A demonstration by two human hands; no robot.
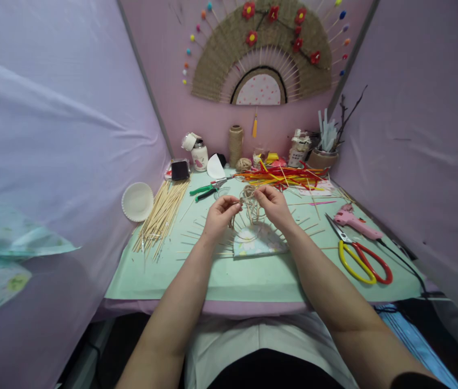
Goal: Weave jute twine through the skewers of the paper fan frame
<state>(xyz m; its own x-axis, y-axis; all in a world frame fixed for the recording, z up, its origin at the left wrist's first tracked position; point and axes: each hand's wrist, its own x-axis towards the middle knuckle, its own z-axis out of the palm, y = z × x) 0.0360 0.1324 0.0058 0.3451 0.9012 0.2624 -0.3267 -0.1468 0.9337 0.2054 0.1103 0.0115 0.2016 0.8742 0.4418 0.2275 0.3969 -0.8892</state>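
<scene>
My left hand (223,214) is closed in a pinch on brown twine (249,201), above the middle of the table. Opposite it, my right hand (271,202) also pinches the twine, which hangs in a loose tangle between the two hands. Under them lies a half-round piece covered in pale floral cloth (259,244), its flat side towards me. Thin bamboo sticks (310,229) fan out from its curved edge, partly hidden behind my hands and wrists.
At left lie a pile of bamboo sticks (162,216) and a white dish (137,201). Pliers (208,189) rest near the back. Scissors (361,262) and a pink glue gun (356,221) lie at right. Red and yellow strips (289,175), a twine spool (235,146) and jars stand behind.
</scene>
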